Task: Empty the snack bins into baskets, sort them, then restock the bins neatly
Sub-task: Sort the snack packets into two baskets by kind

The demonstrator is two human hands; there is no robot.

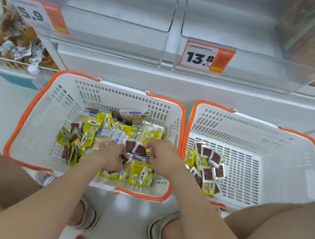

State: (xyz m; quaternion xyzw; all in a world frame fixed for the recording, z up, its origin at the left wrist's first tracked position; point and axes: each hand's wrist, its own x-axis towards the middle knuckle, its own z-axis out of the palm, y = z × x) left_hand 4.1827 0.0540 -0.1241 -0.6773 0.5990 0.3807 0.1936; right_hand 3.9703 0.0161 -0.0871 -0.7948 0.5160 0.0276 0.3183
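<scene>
Sorting looks partway done. Left of the fingers, the left basket [32,114] holds most of the mixed pile [94,132]: small flat yellow packets, some with dark brown windows, and a few in white and blue. The left hand [111,155] curls its fingers down into that pile; whether they grip a packet cannot be told. The right hand [164,154] pinches a yellow packet [146,143] at its fingertips. Right of them, the right basket [288,158] holds a small sorted heap [206,166]. Beyond the fingers, the clear bins [117,12] are already emptied; restocking is not yet begun.
</scene>
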